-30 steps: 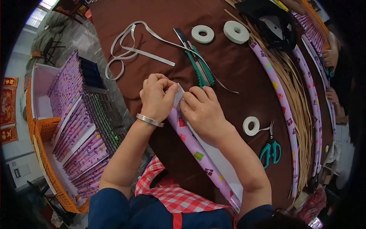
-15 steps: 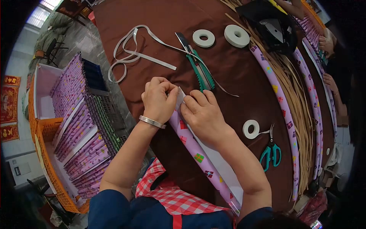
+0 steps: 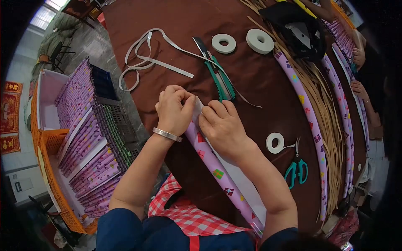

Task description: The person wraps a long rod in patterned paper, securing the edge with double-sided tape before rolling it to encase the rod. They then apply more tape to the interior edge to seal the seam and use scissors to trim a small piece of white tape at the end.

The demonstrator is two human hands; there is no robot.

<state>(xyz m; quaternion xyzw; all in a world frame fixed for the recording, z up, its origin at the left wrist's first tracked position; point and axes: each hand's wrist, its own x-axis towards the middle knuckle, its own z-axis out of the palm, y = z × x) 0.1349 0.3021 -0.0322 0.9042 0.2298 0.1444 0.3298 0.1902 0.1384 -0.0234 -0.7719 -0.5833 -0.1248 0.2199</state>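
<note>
A long strip of purple gift-print paper, partly rolled with a white inner side, runs diagonally from my hands toward my apron. My left hand, with a silver bracelet at the wrist, pinches its upper end. Beside it my right hand has curled fingers closed on the paper's white edge. Just beyond my hands lies a green utility knife with its blade showing. A loose white tape strip curls over the brown cloth and crosses the knife.
On the brown cloth are white tape rolls, teal-handled scissors, more printed lengths and brown strips. An orange crate of purple rolls stands left. Another person's hands are at the far right.
My hands and the paper have barely moved. At the far right, the other person's hands have shifted slightly.
</note>
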